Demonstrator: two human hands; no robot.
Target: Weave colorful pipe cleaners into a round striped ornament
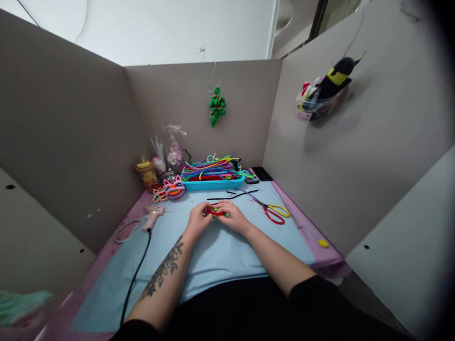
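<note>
Between my two hands, over the middle of the blue cloth, is a small red and green pipe-cleaner piece [215,212]. My left hand [199,218] pinches its left side. From the right, my right hand [232,217] has its fingers closed on the other side. My fingers cover much of the piece, so its full shape is hidden. Just beyond my hands lie black pipe cleaners [231,197]. To the right rest scissors [273,210] with one red and one yellow handle.
A blue tray [213,185] heaped with colourful pipe cleaners stands at the back. At left are a pink glue gun [154,218] with its black cord, two animal-face crafts [174,188] and a brown cup [147,175]. A yellow disc [323,243] lies near the right edge.
</note>
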